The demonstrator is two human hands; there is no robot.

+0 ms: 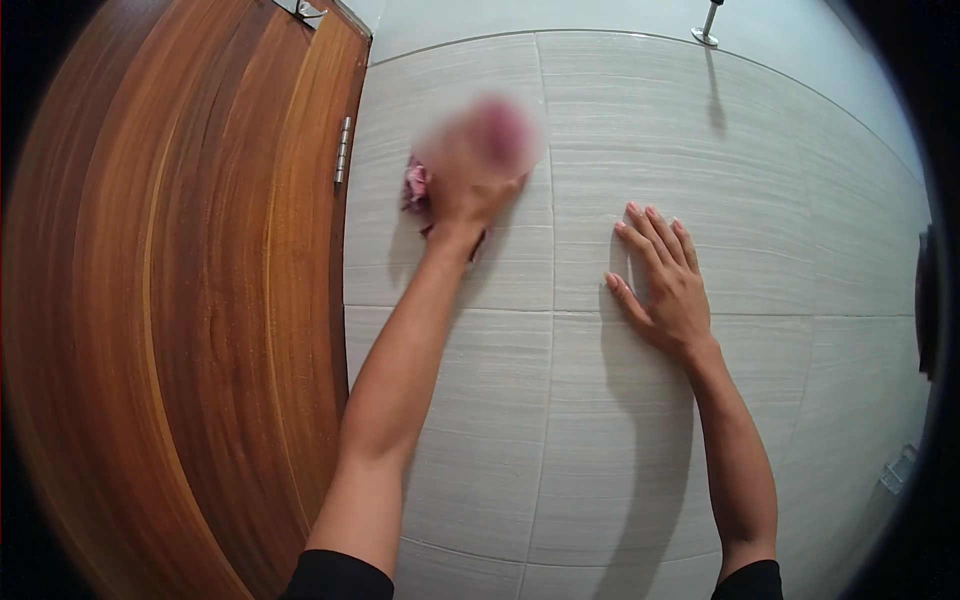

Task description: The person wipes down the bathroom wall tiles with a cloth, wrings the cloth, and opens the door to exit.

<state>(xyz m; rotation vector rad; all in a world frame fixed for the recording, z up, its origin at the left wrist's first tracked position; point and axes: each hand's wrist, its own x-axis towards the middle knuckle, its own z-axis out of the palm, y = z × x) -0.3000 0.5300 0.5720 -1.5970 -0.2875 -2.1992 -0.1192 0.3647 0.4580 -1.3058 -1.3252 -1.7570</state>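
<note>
My left hand is closed around a crumpled pink-and-dark cloth, up against the pale tiled wall near the door side. A blurred patch covers the fingers and part of the cloth, so their exact contact with the tile is hidden. To the right, my right hand is stretched out over the tiles with its fingers apart and nothing in it. Its palm faces the wall, and its shadow falls on the tiles to its left and below.
A brown wooden door fills the left side, with a metal hinge along its edge. High on the wall sits a round metal fitting. Toward the right edge are a dark object and a small clear fixture.
</note>
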